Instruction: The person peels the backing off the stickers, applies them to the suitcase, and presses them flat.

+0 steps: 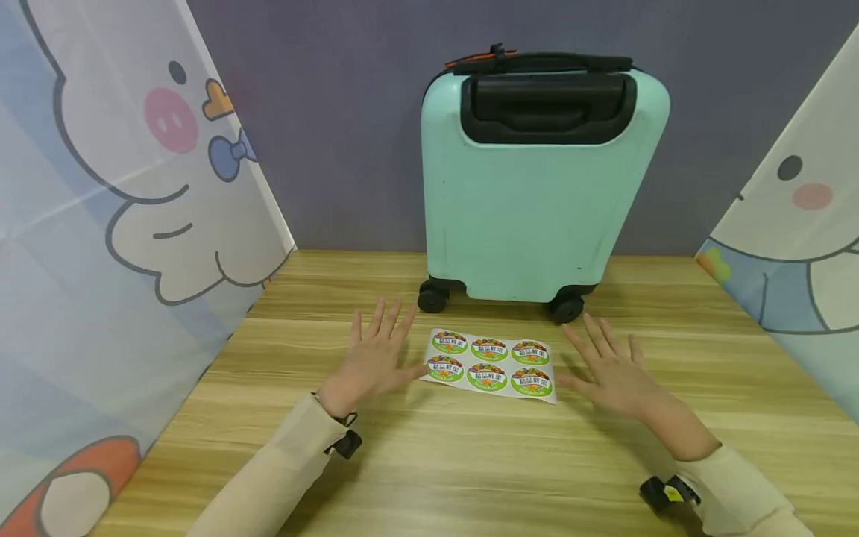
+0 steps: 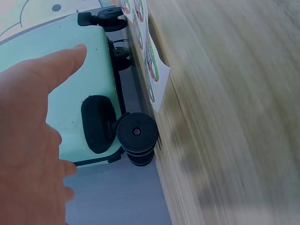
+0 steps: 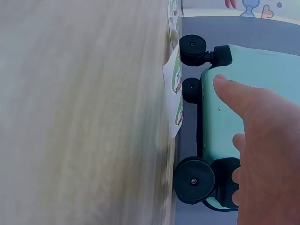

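A white sheet of round fruit stickers (image 1: 488,364), in two rows, lies on the wooden table between the two hands. Behind it stands a mint-green suitcase (image 1: 537,201), upright on black wheels. My left hand (image 1: 376,362) is spread just left of the sheet, its thumb near the sheet's edge. On the other side my right hand (image 1: 616,373) is also spread, with its thumb close to the right edge. Neither hand holds anything. In the left wrist view the sheet's corner (image 2: 161,82) curls up a little; in the right wrist view a corner (image 3: 169,77) lifts too.
The wooden tabletop (image 1: 456,462) runs back to a grey wall panel (image 1: 335,134). Cartoon-printed panels stand at the left (image 1: 134,261) and the right (image 1: 792,224). The suitcase has a recessed black pull handle (image 1: 546,108) on top.
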The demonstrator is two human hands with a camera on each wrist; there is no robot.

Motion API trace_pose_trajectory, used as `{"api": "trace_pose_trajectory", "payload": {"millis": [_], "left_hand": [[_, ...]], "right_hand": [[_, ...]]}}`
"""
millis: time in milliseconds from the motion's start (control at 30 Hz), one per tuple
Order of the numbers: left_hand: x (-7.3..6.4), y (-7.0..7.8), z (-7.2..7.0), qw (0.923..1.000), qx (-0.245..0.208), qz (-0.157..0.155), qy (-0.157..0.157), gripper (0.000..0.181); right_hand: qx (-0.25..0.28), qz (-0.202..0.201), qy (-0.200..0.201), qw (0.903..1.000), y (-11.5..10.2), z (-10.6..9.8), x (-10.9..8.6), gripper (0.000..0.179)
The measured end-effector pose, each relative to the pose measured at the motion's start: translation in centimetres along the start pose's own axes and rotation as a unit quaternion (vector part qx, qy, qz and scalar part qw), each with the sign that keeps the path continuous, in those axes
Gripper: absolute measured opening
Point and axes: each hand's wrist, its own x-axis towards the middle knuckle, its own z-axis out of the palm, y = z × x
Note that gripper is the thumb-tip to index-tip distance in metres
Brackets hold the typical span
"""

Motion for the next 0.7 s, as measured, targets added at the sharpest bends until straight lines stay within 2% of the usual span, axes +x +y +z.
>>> {"api": "trace_pose_trajectory", "payload": {"millis": [167,367,700], "left_hand": [[0.4,-0.3,0.0,0.9999,0.006,0.003,0.012,0.101],[1.0,-0.3,0.3,0.9998,0.013,0.006,0.010,0.102],[2.2,-0.2,1.3,0.9989,0.002,0.041,0.021,0.099]], "right_hand": [[0.004,-0.025,0.010,0.9996,0.0,0.0,0.4,0.085],[0.040,-0.038,-0.005,0.9985,-0.4,0.0,1.0,0.085],[0.066,-0.061,-0.012,0.9959,-1.8,0.2,2.0,0.077]]}}
